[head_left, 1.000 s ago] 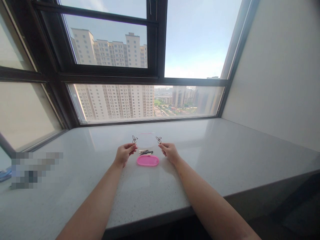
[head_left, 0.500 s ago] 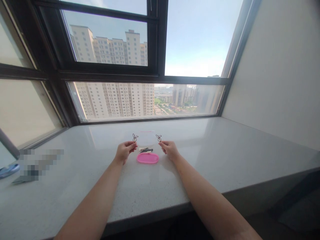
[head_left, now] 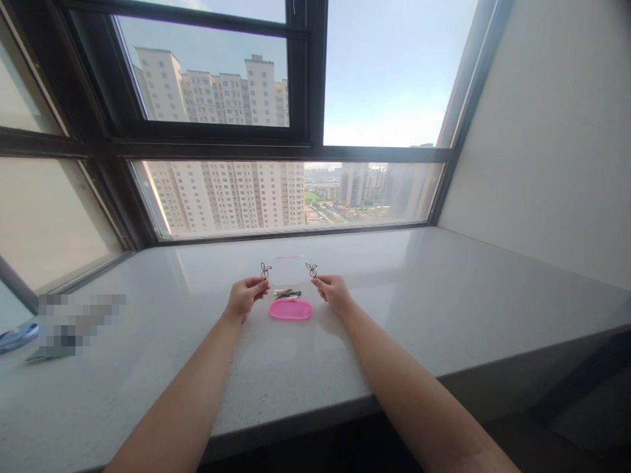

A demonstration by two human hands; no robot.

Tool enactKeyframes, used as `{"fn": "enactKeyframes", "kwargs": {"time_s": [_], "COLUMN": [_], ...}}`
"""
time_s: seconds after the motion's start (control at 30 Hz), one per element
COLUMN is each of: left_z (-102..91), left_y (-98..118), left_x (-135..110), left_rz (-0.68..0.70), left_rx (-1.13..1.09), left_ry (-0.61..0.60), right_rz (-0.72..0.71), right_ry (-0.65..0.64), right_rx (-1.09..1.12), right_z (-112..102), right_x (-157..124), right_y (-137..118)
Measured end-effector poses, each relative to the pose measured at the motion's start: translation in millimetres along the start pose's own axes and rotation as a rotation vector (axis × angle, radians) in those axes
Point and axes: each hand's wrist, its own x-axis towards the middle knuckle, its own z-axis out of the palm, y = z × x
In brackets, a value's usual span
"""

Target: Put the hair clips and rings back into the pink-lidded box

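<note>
My left hand [head_left: 245, 297] is closed in a pinch on a small dark wire clip shaped like a rabbit head [head_left: 265, 270], held upright. My right hand [head_left: 334, 292] pinches a second rabbit-shaped clip [head_left: 311, 269] the same way. Both hands hover just above the pale stone sill [head_left: 444, 295]. Between them lies a flat pink oval dish [head_left: 290, 309]. Behind the dish lie a few dark hair clips [head_left: 287, 293], and farther back a small clear plastic bag [head_left: 290, 268].
A dark-framed window [head_left: 315, 148] runs along the back of the sill, with tower blocks outside. A plain wall [head_left: 552, 131] closes the right side. A blue object [head_left: 17, 335] and a blurred patch sit at the far left. The sill's front edge is near me.
Both hands have stayed in the same pose with the clips. The view has tilted slightly, so everything sits a little higher in the picture.
</note>
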Motion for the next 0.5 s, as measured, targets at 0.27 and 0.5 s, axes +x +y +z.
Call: {"fn": "enactKeyframes", "kwargs": {"time_s": [0.27, 0.5], "left_z": [-1.2, -2.6], "left_y": [-3.5, -6.2], "left_x": [2.8, 4.3], "left_rz": [0.004, 0.006], "left_rx": [-0.001, -0.004], "left_ry": [0.006, 0.005], "right_rz": [0.003, 0.013], "right_ry": [0.009, 0.021], "right_rx": [-0.008, 0.0], "right_z": [0.0, 0.8], "right_x": [-1.4, -2.0], "right_y": [-3.7, -5.1]}}
